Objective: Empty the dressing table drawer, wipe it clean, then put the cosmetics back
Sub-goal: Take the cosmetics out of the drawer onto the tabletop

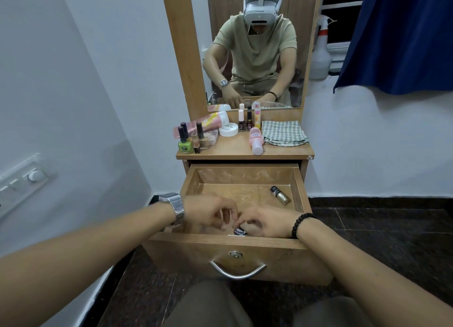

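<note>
Step in hand: emptying the drawer (245, 242). Both hands, left (210, 212) and right (266, 221), reach into its front; curled fingers meet over a small dark item (239, 231); which grasps it cannot be told. One bottle (280, 195) remains inside. Next: lift both onto the surface (235, 146), then take the cloth (284, 133).

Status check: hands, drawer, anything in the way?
Left hand and right hand at a small dark item, grip unclear. Drawer open, gold bottle inside. Nothing blocking.

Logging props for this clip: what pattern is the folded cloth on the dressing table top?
The folded cloth is green-and-white checked, seen in the head view.
</note>
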